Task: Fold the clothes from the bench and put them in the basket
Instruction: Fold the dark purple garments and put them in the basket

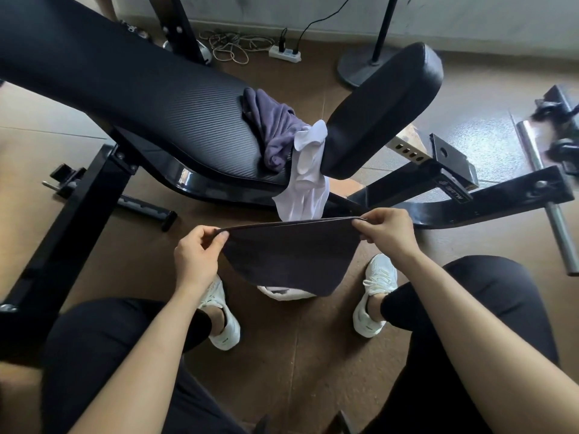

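Both hands hold a dark cloth (291,258) stretched by its top edge. The left hand (197,255) pinches the left corner between thumb and curled fingers, and the right hand (387,233) pinches the right corner the same way. The cloth hangs free in the open room between the person's knees, with a white shoe (224,314) on one side and another (374,296) on the other. Its lower edge covers part of something white on the floor (286,292) — what that is cannot be told.

Just beyond the cloth's top edge, a white garment (308,180) spills over the near edge of the desk (141,98), in the gap beside the raised seat pad (385,111). A purple garment (272,126) lies bunched on the ribbed pad, touching the white one.

The desk's black frame rails (454,205) run close behind and beside the hands, and a steel bar (551,189) sticks out at the far right. By the wall are a power strip (285,53), loose cords (232,45) and a round stand base (363,65).
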`<state>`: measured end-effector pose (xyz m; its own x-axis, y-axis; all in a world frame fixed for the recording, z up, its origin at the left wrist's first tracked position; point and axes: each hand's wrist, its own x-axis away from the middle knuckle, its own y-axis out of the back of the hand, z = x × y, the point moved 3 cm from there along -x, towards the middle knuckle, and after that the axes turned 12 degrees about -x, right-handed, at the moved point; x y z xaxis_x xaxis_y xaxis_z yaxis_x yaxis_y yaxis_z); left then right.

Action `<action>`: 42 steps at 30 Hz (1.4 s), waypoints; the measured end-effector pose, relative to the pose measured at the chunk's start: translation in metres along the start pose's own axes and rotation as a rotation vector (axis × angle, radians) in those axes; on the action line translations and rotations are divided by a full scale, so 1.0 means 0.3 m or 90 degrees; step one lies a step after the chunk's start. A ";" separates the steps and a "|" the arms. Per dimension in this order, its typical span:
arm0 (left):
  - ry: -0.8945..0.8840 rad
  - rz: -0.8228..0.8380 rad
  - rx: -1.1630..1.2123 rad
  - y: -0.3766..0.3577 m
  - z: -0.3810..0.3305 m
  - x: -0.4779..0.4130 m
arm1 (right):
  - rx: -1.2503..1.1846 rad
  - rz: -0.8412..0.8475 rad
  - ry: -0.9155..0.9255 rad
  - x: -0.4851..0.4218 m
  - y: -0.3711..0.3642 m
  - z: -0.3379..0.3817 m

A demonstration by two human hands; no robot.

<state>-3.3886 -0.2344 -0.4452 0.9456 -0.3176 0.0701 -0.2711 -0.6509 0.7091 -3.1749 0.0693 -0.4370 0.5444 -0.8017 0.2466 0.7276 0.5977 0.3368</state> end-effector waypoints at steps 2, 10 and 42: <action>0.012 0.004 -0.005 -0.002 0.001 0.004 | -0.001 -0.018 -0.007 0.005 -0.009 -0.008; 0.113 0.070 0.129 -0.061 -0.004 0.034 | -0.025 -0.008 -0.007 0.073 -0.083 0.025; -0.092 0.167 0.103 -0.129 -0.163 0.135 | -0.041 0.258 0.160 0.231 -0.311 0.089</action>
<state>-3.3310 -0.1884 -0.4354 0.8074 -0.5761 0.1272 -0.5381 -0.6308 0.5591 -3.2161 -0.0420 -0.4272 0.8683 -0.4824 0.1159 0.4554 0.8677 0.1994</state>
